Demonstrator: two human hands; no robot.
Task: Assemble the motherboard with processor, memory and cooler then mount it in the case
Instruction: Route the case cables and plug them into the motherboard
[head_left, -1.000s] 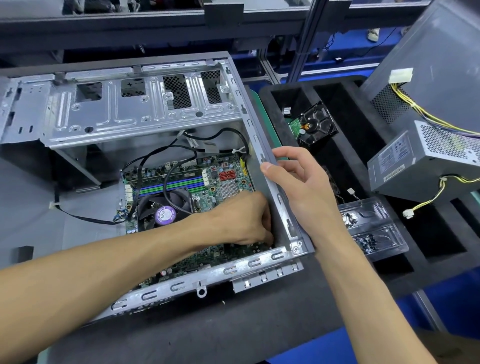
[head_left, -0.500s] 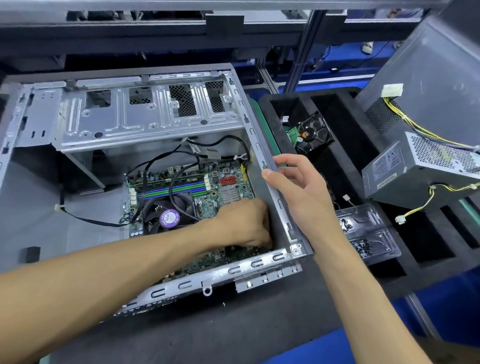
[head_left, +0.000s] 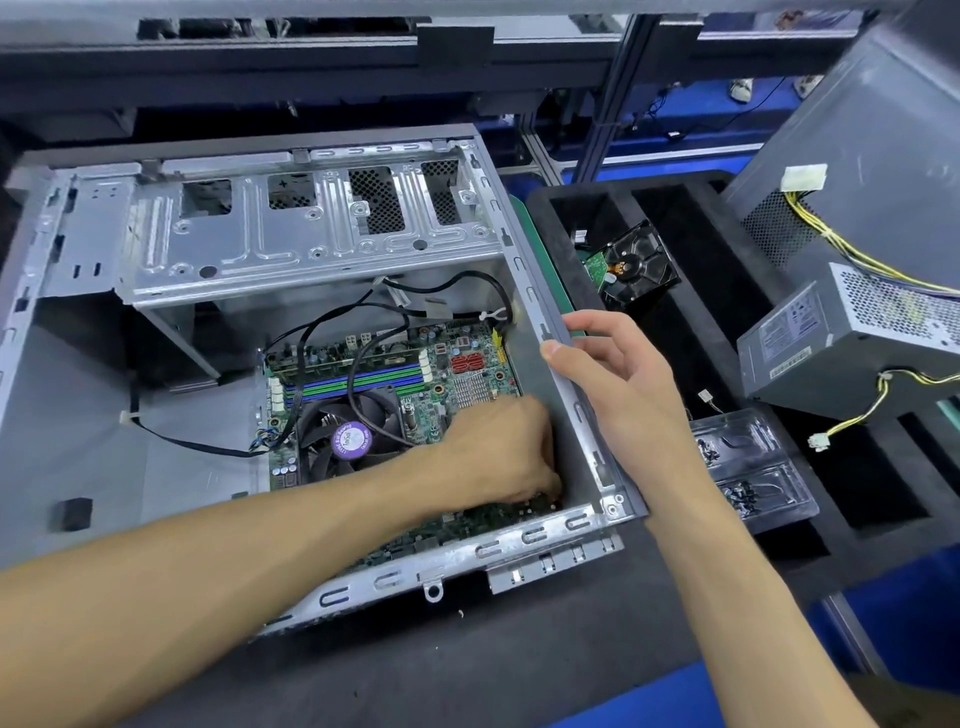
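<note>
A: Where is the motherboard (head_left: 395, 395)?
B: Inside the open case (head_left: 311, 244) on the tabletop (head_left: 467, 639)

A: And the hands?
B: Left hand (head_left: 498, 452), fingers curled, on the board's corner; right hand (head_left: 618, 379) grips the case's side rim

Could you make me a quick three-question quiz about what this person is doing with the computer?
1. True or false: the motherboard already lies inside the case.
2. What is the right hand doing? A) holding a screwdriver B) gripping the case's side rim C) lifting the power supply
3. Fill in: the cooler fan carries a round ____ sticker.

Key
1. True; the left hand reaches down onto the board's near right corner.
2. B; its thumb and fingers curl over the edge.
3. Purple.
</note>
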